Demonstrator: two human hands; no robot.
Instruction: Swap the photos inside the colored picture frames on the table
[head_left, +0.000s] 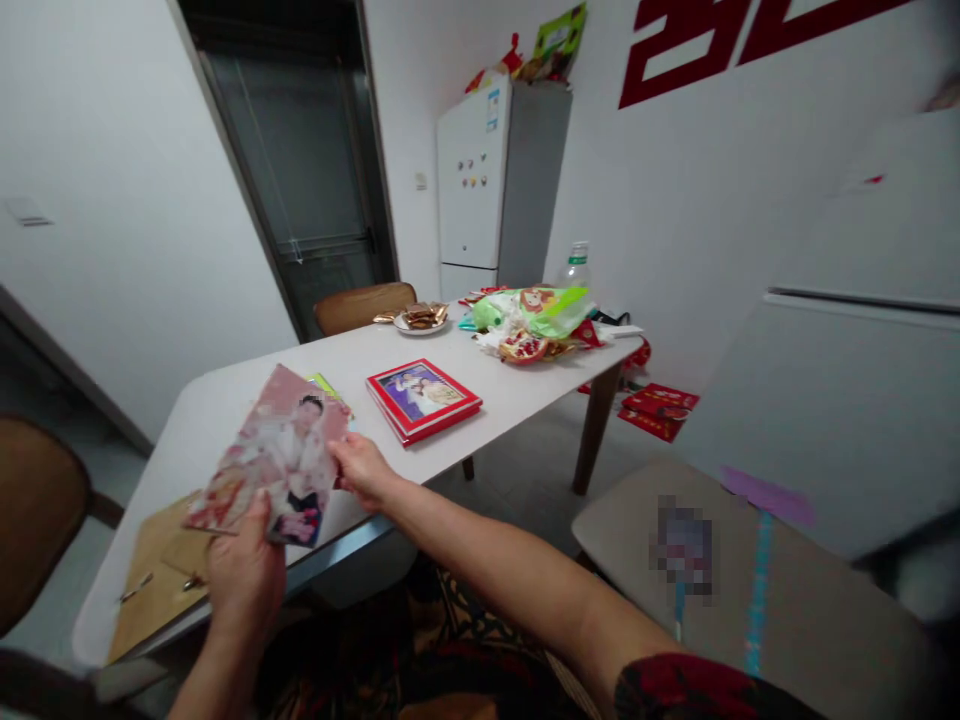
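The left hand [244,565] clamps the lower edge of a photo [262,450], thumb on top, while the right hand [364,468] pinches its right edge, so the photo hangs tilted above the near part of a white table [341,352]. A brown envelope [146,560] lies beside the left hand; beyond the right sits a red album [424,395], and farther off a plate [433,329] of wrapped snacks [421,314].

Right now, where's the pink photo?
The pink photo is left of centre in the head view, held by the left hand and right hand over the table, left of the red book.
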